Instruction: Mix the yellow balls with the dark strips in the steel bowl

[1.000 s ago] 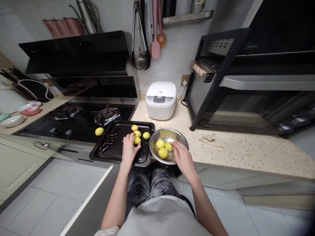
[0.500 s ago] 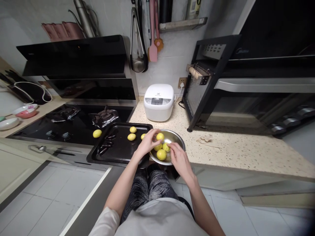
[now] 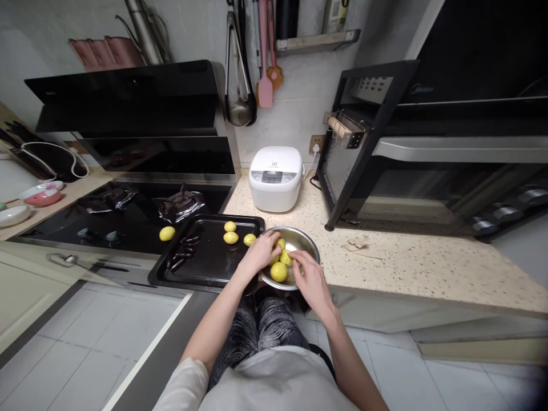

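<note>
A steel bowl (image 3: 313,245) sits at the counter's front edge with several yellow lemons (image 3: 279,272) in it. My left hand (image 3: 262,252) reaches over the bowl's left rim, its fingers curled round a lemon (image 3: 281,243) and partly hiding it. From the right, my right hand (image 3: 313,281) has its thumb and fingertips pinched at the side of another lemon (image 3: 285,258). Left of the bowl, a black baking tray (image 3: 214,268) carries a lemon (image 3: 250,240) close to my left hand, two more lemons (image 3: 230,237) and several dark, slim, glossy pieces (image 3: 184,252).
One lemon (image 3: 166,233) lies on the black gas hob (image 3: 137,228), left of the tray. Behind the bowl stands a white rice cooker (image 3: 275,180). An oven (image 3: 428,188) fills the right side, and a dry brown scrap (image 3: 356,245) lies before it.
My left hand has lowered into the bowl with its lemon, which sat higher and in fuller view before. The tray lemon beside that hand shows more. My right hand has barely shifted.
</note>
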Available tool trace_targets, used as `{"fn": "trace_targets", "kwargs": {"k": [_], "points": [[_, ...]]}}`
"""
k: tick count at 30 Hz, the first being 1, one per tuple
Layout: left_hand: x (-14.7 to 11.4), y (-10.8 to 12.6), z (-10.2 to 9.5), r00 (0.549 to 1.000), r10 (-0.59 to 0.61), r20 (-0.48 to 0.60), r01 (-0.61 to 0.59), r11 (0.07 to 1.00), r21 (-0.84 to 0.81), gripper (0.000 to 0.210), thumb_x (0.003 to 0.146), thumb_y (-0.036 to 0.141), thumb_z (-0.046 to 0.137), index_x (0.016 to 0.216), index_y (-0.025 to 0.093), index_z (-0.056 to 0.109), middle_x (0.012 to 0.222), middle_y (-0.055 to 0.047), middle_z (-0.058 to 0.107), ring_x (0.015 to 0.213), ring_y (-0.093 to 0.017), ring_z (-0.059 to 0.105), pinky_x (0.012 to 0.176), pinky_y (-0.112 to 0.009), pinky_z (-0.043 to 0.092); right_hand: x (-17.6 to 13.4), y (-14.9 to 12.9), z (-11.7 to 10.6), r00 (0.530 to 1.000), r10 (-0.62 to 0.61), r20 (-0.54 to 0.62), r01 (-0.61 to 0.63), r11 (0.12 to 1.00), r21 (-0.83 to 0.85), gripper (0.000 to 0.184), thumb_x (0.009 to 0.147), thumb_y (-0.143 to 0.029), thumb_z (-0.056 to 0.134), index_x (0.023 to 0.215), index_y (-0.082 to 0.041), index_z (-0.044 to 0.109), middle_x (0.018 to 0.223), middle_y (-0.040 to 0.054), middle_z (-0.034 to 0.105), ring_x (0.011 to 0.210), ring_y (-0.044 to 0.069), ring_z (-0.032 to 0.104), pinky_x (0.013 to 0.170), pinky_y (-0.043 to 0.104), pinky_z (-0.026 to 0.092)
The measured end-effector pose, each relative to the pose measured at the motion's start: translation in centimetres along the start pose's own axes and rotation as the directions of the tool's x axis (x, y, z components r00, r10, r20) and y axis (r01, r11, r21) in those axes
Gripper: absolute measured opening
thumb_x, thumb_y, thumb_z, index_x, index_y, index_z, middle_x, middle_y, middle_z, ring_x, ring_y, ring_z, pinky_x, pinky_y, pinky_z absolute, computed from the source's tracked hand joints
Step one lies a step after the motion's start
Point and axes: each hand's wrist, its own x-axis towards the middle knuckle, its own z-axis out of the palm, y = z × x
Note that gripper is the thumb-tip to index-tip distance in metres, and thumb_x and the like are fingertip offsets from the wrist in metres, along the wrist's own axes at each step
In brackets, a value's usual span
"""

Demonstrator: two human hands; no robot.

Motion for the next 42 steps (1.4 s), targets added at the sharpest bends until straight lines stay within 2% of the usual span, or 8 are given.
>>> {"fn": "trace_targets", "kwargs": {"k": [7,12,15,19,27,31,36,42], "points": [[-1.7,0.2,-1.2,0.987,0.019,-0.162,-0.018,1.000,0.008,0.028,0.097,0.014,0.050,0.119,0.021,0.066,0.120,-0.010,0.068,0.116,-0.026,0.065,0.102,-0.042,0.056,-0.1,0.0,-0.1,1.000,0.013,-0.004,-0.013,1.000,0.017,0.033,0.100,-0.019,0.044,0.112,-0.020,0.075,0.114,0.0115,0.075,0.105,0.025,0.073,0.096,0.041,0.059],[-4.3,-3.2,-3.3,0.896,-0.130,-0.424,0.143,0.990,0.001,0.038,0.095,0.006,0.045,0.121,0.022,0.066,0.125,-0.011,0.066,0.121,-0.028,0.063,0.108,-0.046,0.053,-0.1,0.0,0.0,1.000,0.015,-0.013,-0.014,0.999,0.034,0.031,0.100,-0.020,0.045,0.109,-0.021,0.074,0.115,0.0111,0.076,0.108,0.025,0.072,0.100,0.042,0.058],[-5.6,-5.8,-4.0,0.896,-0.194,-0.399,0.263,0.957,0.125,0.042,0.091,0.001,0.044,0.119,0.019,0.068,0.126,-0.014,0.067,0.121,-0.032,0.061,0.108,-0.052,0.052,-0.2,0.0,0.2,1.000,0.015,-0.024,-0.014,0.999,0.038,0.030,0.100,-0.020,0.045,0.107,-0.020,0.074,0.114,0.0114,0.076,0.110,0.026,0.071,0.101,0.044,0.057],[-6.2,-8.0,-3.8,0.925,-0.214,-0.313,0.281,0.941,0.189,0.045,0.087,-0.002,0.045,0.116,0.020,0.070,0.127,-0.014,0.067,0.116,-0.033,0.062,0.103,-0.053,0.055,-0.4,0.2,0.4,0.999,0.006,-0.045,-0.004,0.999,0.034,0.029,0.099,-0.019,0.046,0.105,-0.021,0.074,0.115,0.0115,0.077,0.111,0.026,0.072,0.100,0.045,0.058],[-6.3,-8.8,-2.8,0.893,-0.240,-0.380,0.348,0.904,0.249,0.034,0.086,0.003,0.053,0.111,0.022,0.066,0.110,-0.012,0.062,0.104,-0.032,0.060,0.096,-0.052,0.057,-1.0,0.0,0.2,1.000,-0.014,-0.021,0.014,1.000,-0.014,0.030,0.098,-0.016,0.046,0.104,-0.021,0.075,0.122,0.0115,0.077,0.114,0.026,0.071,0.101,0.047,0.058],[-6.6,-8.4,-3.4,0.857,-0.303,-0.417,0.394,0.906,0.153,0.034,0.081,0.003,0.061,0.111,0.018,0.063,0.110,-0.012,0.062,0.103,-0.032,0.061,0.097,-0.055,0.056,-1.2,-0.2,0.2,1.000,-0.021,-0.009,0.021,0.999,-0.037,0.031,0.098,-0.015,0.046,0.104,-0.021,0.075,0.124,0.0113,0.076,0.117,0.026,0.070,0.103,0.047,0.058],[-5.2,-5.6,-4.6,0.873,-0.238,-0.426,0.141,0.959,-0.245,0.032,0.088,0.019,0.066,0.119,0.022,0.061,0.114,-0.008,0.061,0.102,-0.023,0.063,0.079,-0.033,0.062,-1.2,-0.3,0.3,1.000,-0.025,-0.005,0.025,0.998,-0.051,0.031,0.098,-0.015,0.046,0.105,-0.022,0.075,0.126,0.0101,0.076,0.117,0.027,0.070,0.103,0.047,0.058],[-1.0,-0.5,-3.4,0.982,0.050,-0.183,-0.123,0.903,-0.412,0.028,0.090,0.022,0.066,0.117,0.021,0.066,0.121,-0.010,0.062,0.106,-0.022,0.063,0.083,-0.031,0.060,-1.1,-0.4,0.3,1.000,-0.025,0.015,0.026,0.997,-0.069,0.032,0.098,-0.014,0.045,0.107,-0.021,0.075,0.130,0.0103,0.075,0.118,0.027,0.069,0.103,0.047,0.057]]}}
